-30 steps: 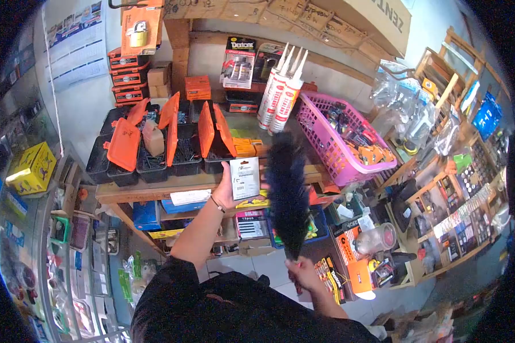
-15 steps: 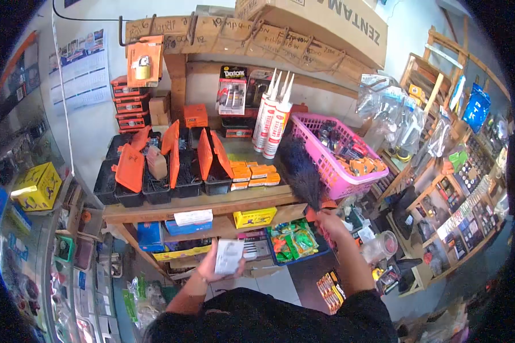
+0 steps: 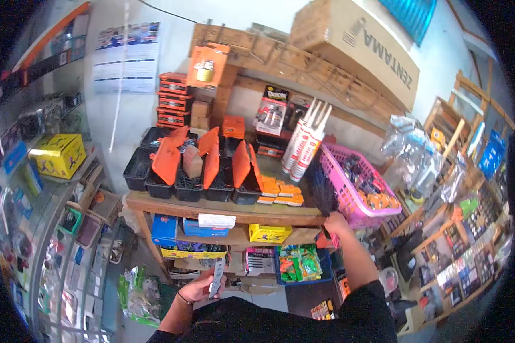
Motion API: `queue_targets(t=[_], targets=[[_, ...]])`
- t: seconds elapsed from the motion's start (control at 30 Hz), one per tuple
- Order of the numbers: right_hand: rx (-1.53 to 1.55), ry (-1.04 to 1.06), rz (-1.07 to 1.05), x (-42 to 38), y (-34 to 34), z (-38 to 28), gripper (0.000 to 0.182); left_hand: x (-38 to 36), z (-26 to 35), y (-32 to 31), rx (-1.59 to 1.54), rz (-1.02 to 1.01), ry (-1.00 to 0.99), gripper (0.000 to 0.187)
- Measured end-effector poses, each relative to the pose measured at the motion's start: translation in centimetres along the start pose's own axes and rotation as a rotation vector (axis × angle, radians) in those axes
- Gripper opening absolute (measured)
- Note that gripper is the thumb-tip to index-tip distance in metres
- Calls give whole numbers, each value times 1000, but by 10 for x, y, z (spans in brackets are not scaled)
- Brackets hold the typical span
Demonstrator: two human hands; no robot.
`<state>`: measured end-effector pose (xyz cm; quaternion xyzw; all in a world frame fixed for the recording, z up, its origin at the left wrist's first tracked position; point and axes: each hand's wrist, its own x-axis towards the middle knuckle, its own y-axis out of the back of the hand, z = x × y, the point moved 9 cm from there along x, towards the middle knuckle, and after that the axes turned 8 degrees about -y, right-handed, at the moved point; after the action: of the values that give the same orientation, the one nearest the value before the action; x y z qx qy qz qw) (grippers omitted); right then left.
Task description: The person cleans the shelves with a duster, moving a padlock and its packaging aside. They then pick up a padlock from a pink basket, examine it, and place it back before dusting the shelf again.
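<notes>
My left hand (image 3: 198, 288) is closed around a thin whitish packet (image 3: 217, 279), seen nearly edge-on below the wooden shelf. My right hand (image 3: 339, 224) grips the handle of a black feather duster (image 3: 321, 186) at the shelf's front edge. A pink part of the handle shows below my fingers. The duster's dark plumes lie on the shelf top, between the white sealant tubes (image 3: 306, 147) and a pink plastic basket (image 3: 360, 197). Small orange boxes (image 3: 280, 191) sit in rows just left of the plumes.
Black bins with raised orange lids (image 3: 166, 163) line the shelf's left part. A large cardboard box (image 3: 360, 48) rests on the upper beam. Beneath the shelf are a yellow box (image 3: 270, 232) and a blue tray (image 3: 317, 281) of green packets. A glass display case (image 3: 68, 251) stands left.
My view has turned, so the shelf appears farther right. The packet in my left hand has tilted from face-on to nearly edge-on. My right hand has come up closer to the shelf edge with the duster.
</notes>
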<state>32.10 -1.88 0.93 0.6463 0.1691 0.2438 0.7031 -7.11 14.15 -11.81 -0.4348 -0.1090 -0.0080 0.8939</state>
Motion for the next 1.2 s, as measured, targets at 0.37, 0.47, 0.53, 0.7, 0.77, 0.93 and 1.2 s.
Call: queue_targets(t=[0.37, 0.47, 0.53, 0.7, 0.77, 0.93, 1.2], targets=[[143, -108, 77, -45, 49, -6, 48, -2, 38, -2, 547, 144, -171, 49], [111, -75, 23, -72, 97, -38, 50, 9, 59, 2, 629, 214, -263, 51], [143, -33, 36, -91, 137, -65, 48, 20, 88, -15, 623, 300, -426, 53], [135, 486, 220, -164, 257, -174, 39, 36, 203, -120, 1326, 385, -1075, 56], [59, 684, 341, -188, 286, -200, 39, 27, 244, -187, 1555, 370, -1381, 62], [-120, 907, 481, -230, 337, -255, 39, 27, 324, -270, 1698, 527, -1780, 58], [-243, 994, 616, -223, 375, -312, 35, 62, 388, -283, 1758, 807, -1572, 49]])
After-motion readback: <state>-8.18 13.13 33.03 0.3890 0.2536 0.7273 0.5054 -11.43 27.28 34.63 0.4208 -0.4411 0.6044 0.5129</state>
